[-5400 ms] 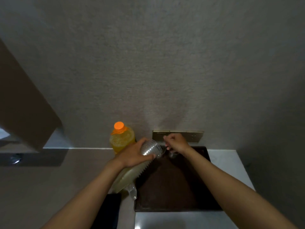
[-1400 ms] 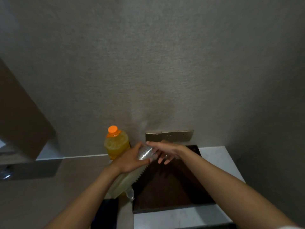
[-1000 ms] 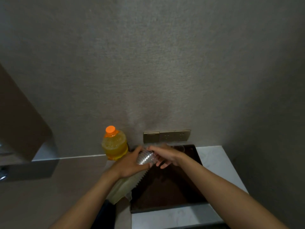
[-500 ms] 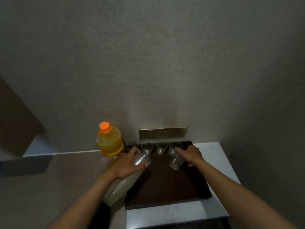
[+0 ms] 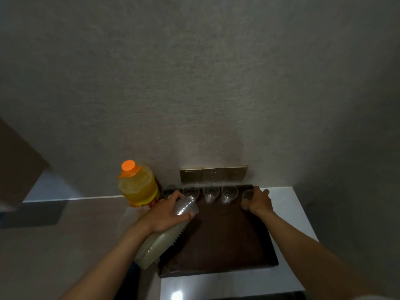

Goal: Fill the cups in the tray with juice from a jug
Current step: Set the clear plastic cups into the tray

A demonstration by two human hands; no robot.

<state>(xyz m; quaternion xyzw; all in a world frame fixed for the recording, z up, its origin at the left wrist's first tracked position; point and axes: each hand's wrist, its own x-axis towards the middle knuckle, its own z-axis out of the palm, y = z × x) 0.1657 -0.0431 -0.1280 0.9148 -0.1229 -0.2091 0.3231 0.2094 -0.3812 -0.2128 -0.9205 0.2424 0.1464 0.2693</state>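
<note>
At the far left of the counter (image 5: 65, 230) stands our juice jug (image 5: 138, 187), upright against the wall (image 5: 194, 83), orange cap on, yellow juice nearly to the neck. Just right of it, our left hand (image 5: 166, 213) grasps the upper end of a long stack of clear cups (image 5: 164, 237), fingers curled round it; the stack slants down and left, its lower end hanging over the near-left corner of the dark tray (image 5: 227, 245). The tray lies flat on the white worktop (image 5: 216, 286), its far edge close to the wall. Along that far edge we see a row of clear cups, none showing juice: one dim cup (image 5: 170, 191) at the far-left corner, partly hidden behind our left hand, then three standing upright side by side (image 5: 210, 192). A brass socket plate (image 5: 214, 173) is set in the wall just above the row. At the far-right corner of the tray, our right hand (image 5: 257, 201) is wrapped round a fifth cup (image 5: 247, 194), fingers curled about its side. Whether that cup's base touches the tray we cannot tell.
</note>
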